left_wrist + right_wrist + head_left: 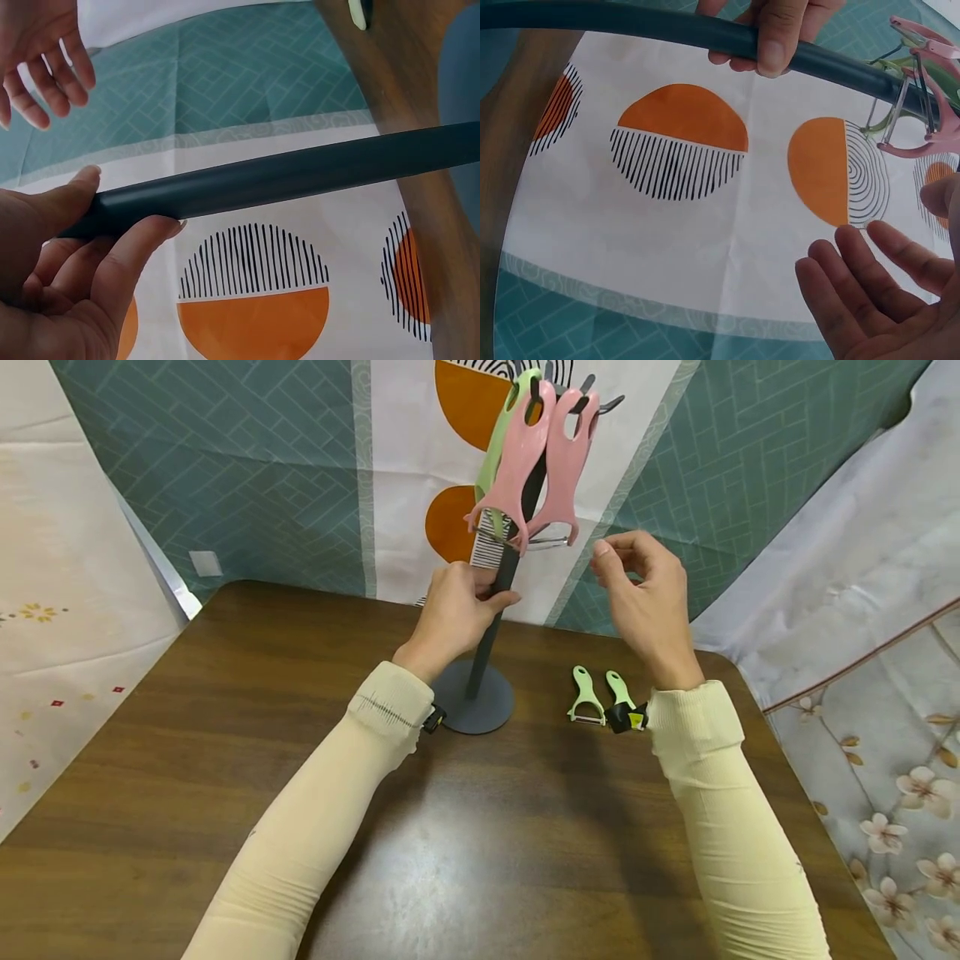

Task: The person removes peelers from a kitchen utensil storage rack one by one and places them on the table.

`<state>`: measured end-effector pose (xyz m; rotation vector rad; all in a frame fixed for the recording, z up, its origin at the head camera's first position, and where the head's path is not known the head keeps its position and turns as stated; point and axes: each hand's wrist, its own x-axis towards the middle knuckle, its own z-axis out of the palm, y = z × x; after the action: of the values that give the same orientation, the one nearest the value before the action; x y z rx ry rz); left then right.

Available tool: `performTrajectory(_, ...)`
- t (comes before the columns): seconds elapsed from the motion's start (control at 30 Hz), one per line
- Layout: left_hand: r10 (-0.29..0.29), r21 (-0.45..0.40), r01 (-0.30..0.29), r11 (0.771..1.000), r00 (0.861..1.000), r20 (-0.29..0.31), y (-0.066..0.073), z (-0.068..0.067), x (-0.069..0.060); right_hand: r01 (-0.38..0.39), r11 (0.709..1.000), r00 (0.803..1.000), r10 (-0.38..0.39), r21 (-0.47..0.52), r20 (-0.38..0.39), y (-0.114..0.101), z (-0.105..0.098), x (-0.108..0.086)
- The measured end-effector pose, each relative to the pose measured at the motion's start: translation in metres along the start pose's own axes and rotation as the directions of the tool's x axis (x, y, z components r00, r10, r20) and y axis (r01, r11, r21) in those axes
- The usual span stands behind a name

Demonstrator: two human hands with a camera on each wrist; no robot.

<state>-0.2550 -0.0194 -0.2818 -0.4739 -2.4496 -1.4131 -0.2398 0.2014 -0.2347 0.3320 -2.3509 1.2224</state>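
In the head view my left hand (pixel 456 614) grips the dark post (pixel 486 652) of a stand with a round base (pixel 491 714). The left wrist view shows thumb and fingers curled round that post (pixel 300 177). From hooks at its top hang a pink peeler (pixel 519 456), a second pink peeler (pixel 564 464) and a green peeler (pixel 491 460) partly hidden behind them. My right hand (pixel 651 597) is raised just right of the pink peelers, apart from them. In the right wrist view its fingers (pixel 855 274) are loosely bent, with nothing held.
A green peeler (pixel 587 695) and another green peeler (pixel 617 687), partly covered by the right wrist camera, lie on the brown table (pixel 450 843) right of the base. Behind the table hangs a patterned cloth (pixel 285 485). Floral fabric (pixel 900 777) borders the right side.
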Motion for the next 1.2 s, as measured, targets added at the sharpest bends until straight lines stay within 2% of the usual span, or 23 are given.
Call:
performTrajectory(0.27,0.003,-0.010,-0.003,1.000,1.000,-0.004,-0.002,0.005,0.000,0.039,0.999,0.998,-0.038,0.025,-0.041,-0.002,-0.001,0.004)
performTrajectory(0.5,-0.001,0.000,0.001,1.000,1.000,-0.015,-0.002,0.006,-0.001,0.058,0.994,0.996,-0.051,0.097,-0.076,-0.028,-0.002,-0.002)
performTrajectory(0.67,-0.008,0.006,0.009,1.000,1.000,-0.019,-0.002,0.006,-0.002,0.070,0.989,0.994,-0.057,0.133,-0.096,-0.031,-0.002,-0.001)
performTrajectory(0.83,-0.001,0.015,0.002,1.000,1.000,-0.027,-0.001,0.007,-0.002,0.084,0.983,0.994,-0.072,0.160,-0.084,-0.034,-0.002,0.001)
performTrajectory(1.2,0.010,0.023,-0.009,1.000,0.999,-0.041,-0.002,0.009,-0.003,0.113,0.982,0.993,-0.107,0.152,-0.051,-0.043,-0.003,0.004)
